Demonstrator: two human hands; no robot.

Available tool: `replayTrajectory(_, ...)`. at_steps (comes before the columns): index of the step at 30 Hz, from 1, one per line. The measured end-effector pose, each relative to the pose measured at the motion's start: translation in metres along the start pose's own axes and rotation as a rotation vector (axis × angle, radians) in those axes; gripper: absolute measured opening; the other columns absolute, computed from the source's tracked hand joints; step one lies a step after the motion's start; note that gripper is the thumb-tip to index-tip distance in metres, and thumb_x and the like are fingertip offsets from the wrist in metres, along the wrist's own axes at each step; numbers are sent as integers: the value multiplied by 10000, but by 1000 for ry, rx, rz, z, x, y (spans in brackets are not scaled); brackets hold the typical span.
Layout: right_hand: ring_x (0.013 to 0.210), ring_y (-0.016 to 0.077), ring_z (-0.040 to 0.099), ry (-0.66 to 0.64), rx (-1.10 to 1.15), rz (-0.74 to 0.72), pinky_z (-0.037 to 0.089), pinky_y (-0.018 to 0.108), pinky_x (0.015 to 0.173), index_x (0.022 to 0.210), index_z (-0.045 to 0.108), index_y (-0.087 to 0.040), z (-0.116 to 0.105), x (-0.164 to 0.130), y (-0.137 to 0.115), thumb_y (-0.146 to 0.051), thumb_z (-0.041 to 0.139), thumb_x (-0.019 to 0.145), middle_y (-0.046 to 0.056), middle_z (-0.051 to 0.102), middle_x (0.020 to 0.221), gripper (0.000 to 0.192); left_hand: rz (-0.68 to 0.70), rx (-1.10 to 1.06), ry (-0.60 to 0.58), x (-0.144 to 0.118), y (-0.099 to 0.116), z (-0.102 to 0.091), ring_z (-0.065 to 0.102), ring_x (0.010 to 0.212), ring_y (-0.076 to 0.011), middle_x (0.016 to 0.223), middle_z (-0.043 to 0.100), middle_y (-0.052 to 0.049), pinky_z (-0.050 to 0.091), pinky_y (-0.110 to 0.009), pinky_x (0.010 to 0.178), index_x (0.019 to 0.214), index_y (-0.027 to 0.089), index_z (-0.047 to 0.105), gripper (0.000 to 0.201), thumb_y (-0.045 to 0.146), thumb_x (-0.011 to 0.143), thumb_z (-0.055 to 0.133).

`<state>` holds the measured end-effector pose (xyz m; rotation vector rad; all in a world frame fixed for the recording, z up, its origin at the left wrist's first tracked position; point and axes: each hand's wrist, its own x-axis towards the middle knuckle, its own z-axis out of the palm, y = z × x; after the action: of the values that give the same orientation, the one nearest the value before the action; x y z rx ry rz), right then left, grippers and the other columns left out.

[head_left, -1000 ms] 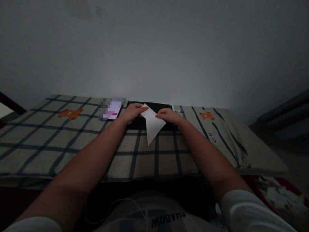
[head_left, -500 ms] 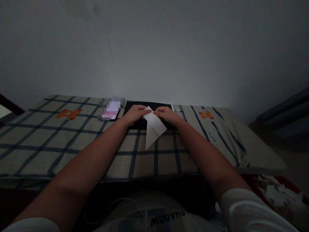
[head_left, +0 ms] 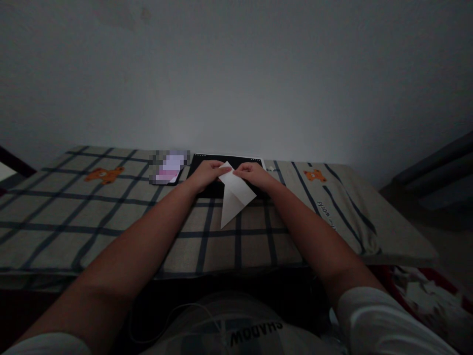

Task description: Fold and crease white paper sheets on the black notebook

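Dim room, checked bedsheet: left hand and right hand both pinch a folded white paper triangle's top corner over a black pad. Looks mid-fold; the next crease needs aligned edges.

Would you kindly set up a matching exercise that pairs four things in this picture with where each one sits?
Things:
1. paper
2. phone
3. black pad
4. checked cloth

Places:
A. spread over the table
B. pinched at its far corner between the left hand and the right hand
C. lying left of the black pad, screen lit
D. under the hands, at the far edge by the wall

Pairs: 1-B, 2-C, 3-D, 4-A
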<state>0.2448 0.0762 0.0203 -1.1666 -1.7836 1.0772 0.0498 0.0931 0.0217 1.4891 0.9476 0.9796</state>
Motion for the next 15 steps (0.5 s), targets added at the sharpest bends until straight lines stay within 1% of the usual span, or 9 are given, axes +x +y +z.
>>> replayTrajectory(4,595,99,453,7,11,3,341,232,564,730,608,-153,1,-2,-5,-388,624,739,-13,547,659,236,47,15,4,0,0,0,543,601,-106,691,656,-26,396,-233,578,785,131,707,343,445,655,752)
replayTrajectory(7,581,97,442,-3,-2,7,326,227,543,734,609,-155,1,-3,-7,-382,616,746,-20,528,637,227,95,52,21,0,0,0,553,619,-109,720,676,-31,410,-236,610,793,132,709,338,441,661,751)
replayTrajectory(11,574,98,451,-6,16,-25,338,229,543,727,592,-161,2,-2,-6,-395,572,781,-26,514,624,241,131,120,32,-1,-1,0,573,653,-128,761,693,-41,423,-249,631,829,134,716,358,461,684,724)
replayTrajectory(15,579,106,472,-12,14,-60,356,234,551,770,598,-160,2,0,-6,-374,564,787,-18,541,644,218,142,139,45,-2,0,2,567,652,-127,738,682,-33,416,-246,627,804,135,716,333,448,687,719)
